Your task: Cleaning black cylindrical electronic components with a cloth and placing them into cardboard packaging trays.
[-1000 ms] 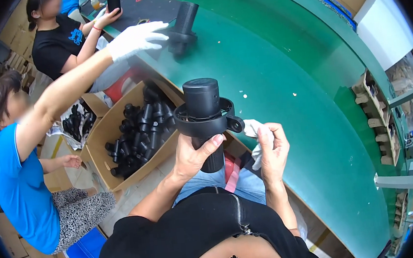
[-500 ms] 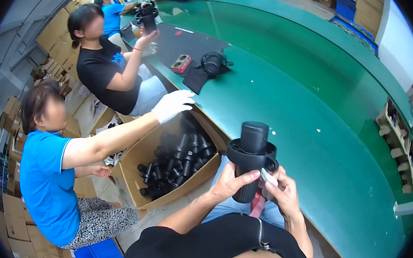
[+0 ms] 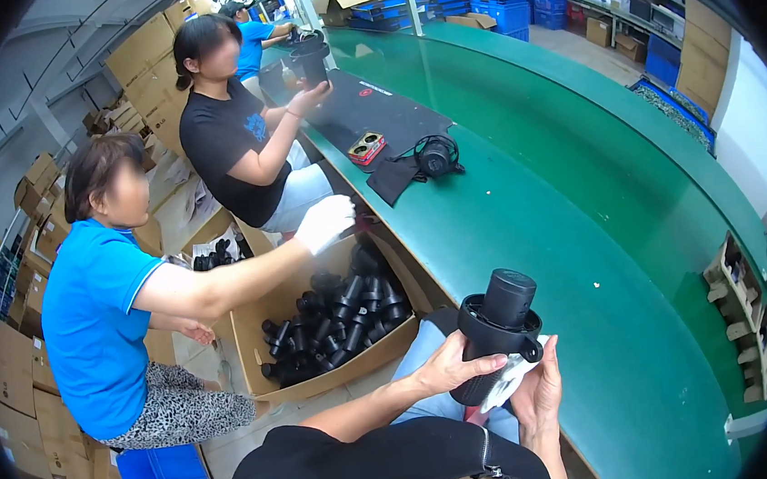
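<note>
In my left hand [image 3: 445, 365] is a black cylindrical plastic part [image 3: 508, 296] with a wide round collar and a small ring-shaped lug at its side. It stands tilted above my lap, at the edge of the green table. My left thumb lies across the body under the collar, with the fingers around the far side. My right hand [image 3: 540, 392] pinches a white cloth [image 3: 511, 380] against the lower right side of the part. Some of the right fingers are hidden behind the cloth.
A cardboard box [image 3: 259, 378] full of black parts stands left of me. A person in blue [image 3: 104, 328] reaches a white-gloved hand over it. Beyond, a person in black [image 3: 221, 153] holds another black part. A dark mat [image 3: 390, 107] and another black part [image 3: 437, 155] lie on the green table [image 3: 576, 250].
My view has shifted, and the black part sits lower in it. More of the white cloth shows against the part. The gloved hand of the person in blue has drawn back from the table edge.
</note>
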